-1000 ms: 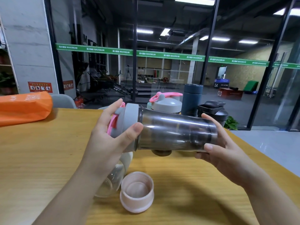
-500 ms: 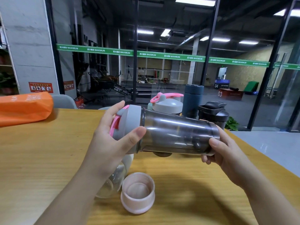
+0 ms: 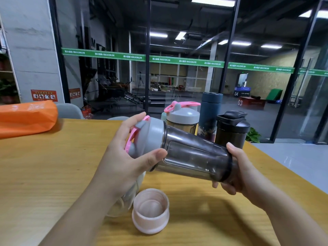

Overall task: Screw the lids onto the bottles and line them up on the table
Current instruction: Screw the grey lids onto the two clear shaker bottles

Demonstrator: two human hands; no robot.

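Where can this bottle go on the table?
Bare table lies on the left, below the orange bag, and at the near right, under the right hand. It is crowded at the back by three bottles and near the pink cup.

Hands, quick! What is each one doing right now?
Left hand: closed round the grey lid of the smoky bottle.
Right hand: closed round the bottom of that bottle.

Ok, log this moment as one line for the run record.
step: screwing lid | left hand: grips grey lid | right hand: holds smoky bottle base | three capped bottles behind
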